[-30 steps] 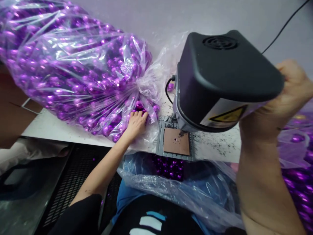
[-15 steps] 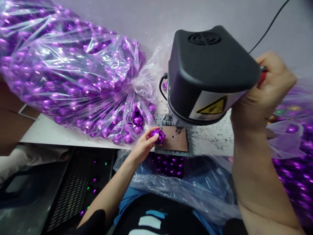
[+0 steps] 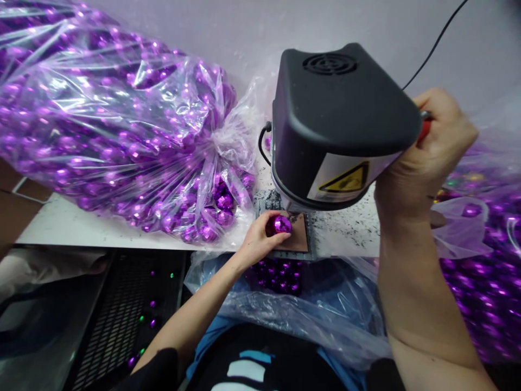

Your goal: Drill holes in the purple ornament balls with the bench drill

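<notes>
A shiny purple faceted ball (image 3: 282, 224) is held between the thumb and fingers of my left hand (image 3: 262, 234). It is over the brown plate (image 3: 299, 239) at the base of a black press-like machine (image 3: 337, 114). On the machine's right side, my right hand (image 3: 437, 136) is wrapped round a red handle (image 3: 424, 130), mostly hidden by the fingers. The machine's housing bears a yellow warning label (image 3: 344, 178) and overhangs the plate's far side, so its lower parts are largely hidden.
A large clear bag of purple balls (image 3: 122, 125) lies on the white table (image 3: 93, 228) at left. Another bag of purple balls (image 3: 480, 288) is at right. In my lap an open plastic bag (image 3: 325, 309) holds several balls. A black crate (image 3: 118, 304) stands lower left.
My left hand has moved right, bringing the purple ball from the plate's left edge to over its middle. My right hand keeps its grip on the handle. The view has shifted slightly.
</notes>
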The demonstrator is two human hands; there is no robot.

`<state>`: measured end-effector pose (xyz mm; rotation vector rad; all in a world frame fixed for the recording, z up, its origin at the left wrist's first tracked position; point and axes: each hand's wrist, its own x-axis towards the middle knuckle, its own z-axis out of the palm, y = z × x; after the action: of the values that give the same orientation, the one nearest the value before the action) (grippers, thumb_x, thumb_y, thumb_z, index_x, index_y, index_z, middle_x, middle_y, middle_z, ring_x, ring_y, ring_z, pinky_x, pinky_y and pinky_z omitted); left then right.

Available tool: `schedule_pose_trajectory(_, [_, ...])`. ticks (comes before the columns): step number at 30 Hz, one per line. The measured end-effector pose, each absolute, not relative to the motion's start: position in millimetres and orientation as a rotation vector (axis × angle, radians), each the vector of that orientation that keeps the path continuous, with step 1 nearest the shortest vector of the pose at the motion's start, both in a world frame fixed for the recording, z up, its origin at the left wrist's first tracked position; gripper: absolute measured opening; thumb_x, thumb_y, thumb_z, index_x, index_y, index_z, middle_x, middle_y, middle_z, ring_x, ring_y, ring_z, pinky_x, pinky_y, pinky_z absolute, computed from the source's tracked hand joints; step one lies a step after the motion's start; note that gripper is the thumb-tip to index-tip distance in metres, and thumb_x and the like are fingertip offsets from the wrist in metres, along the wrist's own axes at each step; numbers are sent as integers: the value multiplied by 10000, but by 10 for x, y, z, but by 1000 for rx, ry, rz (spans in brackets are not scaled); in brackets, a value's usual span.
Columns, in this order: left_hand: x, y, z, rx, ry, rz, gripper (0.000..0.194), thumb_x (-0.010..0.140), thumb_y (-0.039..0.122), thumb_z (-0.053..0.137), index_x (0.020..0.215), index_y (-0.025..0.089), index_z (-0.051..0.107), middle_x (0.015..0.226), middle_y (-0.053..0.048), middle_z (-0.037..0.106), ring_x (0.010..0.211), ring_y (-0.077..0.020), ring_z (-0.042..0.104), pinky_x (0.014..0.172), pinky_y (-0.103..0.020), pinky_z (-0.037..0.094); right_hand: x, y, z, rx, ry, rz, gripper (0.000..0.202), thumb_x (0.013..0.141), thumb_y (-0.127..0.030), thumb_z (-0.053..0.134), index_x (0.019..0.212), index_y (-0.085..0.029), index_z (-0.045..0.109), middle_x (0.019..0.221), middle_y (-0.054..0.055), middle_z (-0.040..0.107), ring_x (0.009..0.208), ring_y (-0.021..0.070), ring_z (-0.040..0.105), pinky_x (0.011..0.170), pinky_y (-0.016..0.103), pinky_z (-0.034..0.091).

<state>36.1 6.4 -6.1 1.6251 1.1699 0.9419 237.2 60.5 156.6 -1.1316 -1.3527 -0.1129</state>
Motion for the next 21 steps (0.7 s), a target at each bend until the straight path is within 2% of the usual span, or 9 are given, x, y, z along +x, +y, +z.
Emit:
schedule_pose_trajectory(7, [534,129,-128,2018,1315,988,301,798,236,681,1073,157,589,1062,-86,639,1020,-234,598,904,-368,479,2355,568,1600,-1116,-1363,-39,361,886,-311,548,658,-83,386,553,-52,253,573,-48,241,565,143,150])
schedule_pose_trajectory(12, [625,88,-196,2128,1421,964,319,798,255,690,1084,182,571,1045,-68,641,998,-242,577,901,-385,444,2349,552,1620,-1100,-1382,-11,402,898,-338,521,641,-79,352,571,-49,220,581,-55,216,557,133,125])
schedule_pose_trajectory(17, [641,65,-253,2182,1454,974,486,798,376,762,1176,178,529,1061,-76,642,1053,-264,570,1028,-455,375,2355,547,1615,-1117,-1386,-40,395,901,-358,506,667,-64,384,598,-46,248,601,-66,245,586,131,149])
schedule_pose_trajectory(21, [631,54,-285,2209,1446,995,455,821,360,742,1179,193,518,1061,-67,645,1070,-260,578,1117,-503,309,2355,523,1594,-1136,-1399,-113,436,914,-425,485,685,-61,419,599,-39,258,624,-51,260,603,149,175])
